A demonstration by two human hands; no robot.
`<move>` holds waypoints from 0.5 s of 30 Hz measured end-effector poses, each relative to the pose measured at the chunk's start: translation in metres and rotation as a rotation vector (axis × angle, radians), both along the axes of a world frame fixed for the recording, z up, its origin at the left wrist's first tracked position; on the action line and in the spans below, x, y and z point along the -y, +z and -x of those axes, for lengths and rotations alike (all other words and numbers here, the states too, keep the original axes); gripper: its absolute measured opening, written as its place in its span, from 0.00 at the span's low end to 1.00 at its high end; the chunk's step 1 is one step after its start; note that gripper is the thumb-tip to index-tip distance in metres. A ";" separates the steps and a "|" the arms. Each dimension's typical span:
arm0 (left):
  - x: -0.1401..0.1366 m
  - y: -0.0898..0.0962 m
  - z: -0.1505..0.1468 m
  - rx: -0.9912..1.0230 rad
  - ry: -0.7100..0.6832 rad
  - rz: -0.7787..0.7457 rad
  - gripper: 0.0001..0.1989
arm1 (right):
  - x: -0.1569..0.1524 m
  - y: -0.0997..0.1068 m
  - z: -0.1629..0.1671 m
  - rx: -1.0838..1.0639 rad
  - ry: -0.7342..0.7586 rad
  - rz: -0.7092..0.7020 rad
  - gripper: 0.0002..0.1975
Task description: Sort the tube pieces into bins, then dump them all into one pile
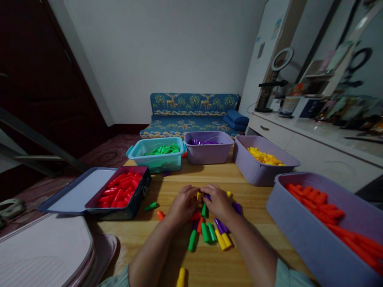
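On the wooden table, my left hand (184,204) and my right hand (218,200) lean close together over a loose pile of small tapered plastic tubes that look like marker caps or barrels. The fingers of both hands curl inward and their tips are mostly hidden. A yellow piece (198,196) shows by my left fingers, a purple piece (207,197) under my right ones. Nearer me lie green pieces (205,232), yellow pieces (223,240) and purple pieces (220,226). Red pieces (196,216) lie beside my left hand. A green piece (150,206) and an orange-red piece (160,215) lie apart to the left.
Around the table (140,255) stand a teal bin (160,163) of green pieces, a purple bin (208,154) of purple ones, another bin (254,173) of yellow ones and a large bin (287,215) of orange-red ones. An open-lidded case (139,199) holds red pieces.
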State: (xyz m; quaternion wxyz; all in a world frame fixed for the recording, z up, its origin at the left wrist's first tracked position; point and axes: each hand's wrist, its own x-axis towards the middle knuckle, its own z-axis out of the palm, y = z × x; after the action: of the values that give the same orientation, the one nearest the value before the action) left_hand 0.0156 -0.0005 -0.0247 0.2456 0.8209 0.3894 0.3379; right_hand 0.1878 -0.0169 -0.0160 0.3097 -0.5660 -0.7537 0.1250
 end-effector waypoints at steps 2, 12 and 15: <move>0.000 0.000 0.001 -0.003 0.017 0.002 0.20 | 0.000 -0.002 0.001 -0.019 0.022 -0.008 0.17; 0.002 0.005 0.005 -0.035 0.045 -0.010 0.14 | 0.003 -0.003 0.004 -0.073 0.125 0.011 0.17; 0.001 0.005 0.005 -0.035 0.047 -0.010 0.15 | 0.002 -0.005 0.003 -0.070 0.119 0.013 0.17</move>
State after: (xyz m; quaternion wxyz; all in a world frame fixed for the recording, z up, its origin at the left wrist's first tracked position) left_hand 0.0109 -0.0019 -0.0197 0.2266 0.8185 0.4111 0.3312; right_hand 0.1850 -0.0190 -0.0212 0.3243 -0.5175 -0.7738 0.1679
